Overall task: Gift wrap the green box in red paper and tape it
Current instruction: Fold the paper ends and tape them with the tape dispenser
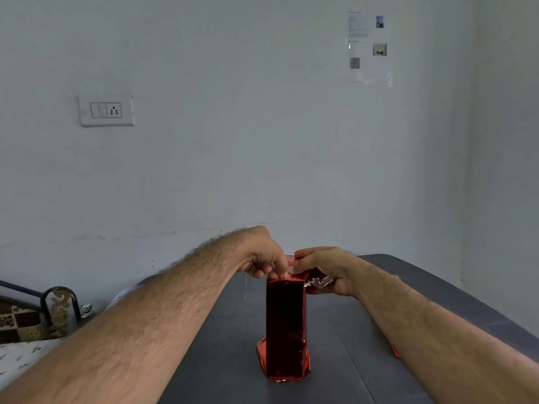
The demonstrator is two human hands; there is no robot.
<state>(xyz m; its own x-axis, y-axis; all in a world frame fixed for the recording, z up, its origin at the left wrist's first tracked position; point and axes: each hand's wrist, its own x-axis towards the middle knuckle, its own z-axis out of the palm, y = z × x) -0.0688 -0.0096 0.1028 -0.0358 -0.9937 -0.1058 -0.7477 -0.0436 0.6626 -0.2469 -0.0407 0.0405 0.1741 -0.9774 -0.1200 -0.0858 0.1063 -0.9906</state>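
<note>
The box (285, 325) stands upright on the grey table (364, 330), covered in shiny red paper; no green shows. Loose paper flares out around its base. My left hand (264, 258) pinches the folded paper at the box's top from the left. My right hand (323, 268) presses on the top from the right and holds a crumpled strip of clear tape (318, 281) against the box's upper right edge. The top face is hidden under both hands.
A small red scrap (395, 351) lies on the table beside my right forearm. The white wall stands just behind the table. A bed with a patterned blanket (20, 322) and metal frame (59, 304) sits at the left.
</note>
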